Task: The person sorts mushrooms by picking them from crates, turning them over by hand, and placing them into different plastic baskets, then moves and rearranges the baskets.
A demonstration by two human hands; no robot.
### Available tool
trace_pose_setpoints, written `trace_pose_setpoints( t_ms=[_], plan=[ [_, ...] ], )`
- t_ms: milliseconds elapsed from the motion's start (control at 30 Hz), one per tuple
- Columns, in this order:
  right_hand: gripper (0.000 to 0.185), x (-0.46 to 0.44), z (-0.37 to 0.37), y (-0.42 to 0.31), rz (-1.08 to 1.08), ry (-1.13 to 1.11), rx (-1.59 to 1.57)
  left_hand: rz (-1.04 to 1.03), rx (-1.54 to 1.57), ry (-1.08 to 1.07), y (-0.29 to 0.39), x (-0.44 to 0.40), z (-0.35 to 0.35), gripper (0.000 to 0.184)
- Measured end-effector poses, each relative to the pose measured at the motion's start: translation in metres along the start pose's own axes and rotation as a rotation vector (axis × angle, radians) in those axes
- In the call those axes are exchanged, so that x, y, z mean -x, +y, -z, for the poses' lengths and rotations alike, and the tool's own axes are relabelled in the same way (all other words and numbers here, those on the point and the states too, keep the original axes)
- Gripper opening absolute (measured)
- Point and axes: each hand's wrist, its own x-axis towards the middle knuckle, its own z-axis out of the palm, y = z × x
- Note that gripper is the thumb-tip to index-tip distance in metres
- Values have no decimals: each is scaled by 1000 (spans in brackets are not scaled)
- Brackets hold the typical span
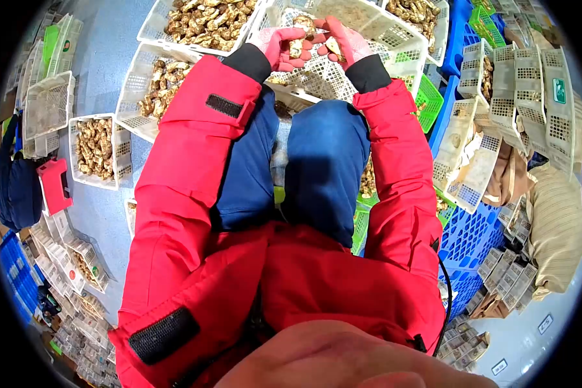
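My left hand [283,48], in a pink glove, is over the left part of a white perforated basket [397,32]. Its fingers are closed round a mushroom [296,48] with a pale stem. Another brown and white mushroom [305,26] lies between the two hands, near the fingertips of both. My right hand [344,43], also gloved in pink, is curled at the right with a small pale piece [333,47] at its fingers. Most of the basket floor beneath the hands shows bare mesh.
White baskets of mushrooms stand at the upper left [210,24], beside my left arm [161,89] and on the floor [95,150]. A green basket [429,102] is right of my right sleeve. Stacked baskets [558,97] and blue pallets [468,236] stand farther right.
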Motion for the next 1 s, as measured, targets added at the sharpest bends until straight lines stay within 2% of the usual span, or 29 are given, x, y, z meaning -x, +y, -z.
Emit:
trace_pose_setpoints(
  t_ms=[67, 100, 200, 233, 333, 367, 400, 467, 500, 533, 600, 633, 667, 800, 933, 1000],
  plan=[
    [51, -6, -1, 2, 12, 37, 32, 41, 70, -108, 1, -6, 5, 23],
    [48, -9, 0, 2, 40, -18, -17, 36, -16, -116, 2, -2, 5, 27],
    [48, -8, -4, 0, 63, 18, 20, 65, -60, -155, 3, 5, -3, 25],
    [43, -11, -2, 7, 77, 26, 42, 138, 9, -280, -3, -11, 7, 26],
    [38, -3, 2, 4, 112, 51, 176, 120, -55, -253, -2, -9, 6, 26],
    [38, -4, 1, 3, 76, 42, 98, 95, -37, -294, 0, -7, 7, 24],
    [39, -1, 2, 2, 46, -4, 42, 57, -51, -152, -1, -3, 3, 23],
    [39, -3, 0, 1, -40, 0, -7, 130, -96, -169, 1, -4, 3, 23],
    [41, -4, 0, 7, 64, -42, -91, 163, -44, -228, 4, -3, 2, 25],
    [42, -9, 4, 14, 182, -112, -47, 140, -108, -180, 4, -1, -3, 27],
    [42, -3, -4, 6, 112, -77, 34, 88, -120, -214, -3, -8, 3, 29],
    [41, -2, -5, 5, 131, -50, 117, 103, -214, -168, -3, -8, 4, 30],
    [41, -1, -5, 5, 152, -25, 200, 126, -260, -211, -2, -10, 7, 32],
    [41, 14, 4, 2, 157, 31, 227, 87, -305, -201, -3, 1, -5, 39],
    [40, 32, 51, 33, 179, 111, -197, 43, -332, -128, -3, -5, -7, 45],
    [36, 65, 82, 40, 160, 423, -247, -5, -283, -60, -2, -4, -3, 45]
  ],
)
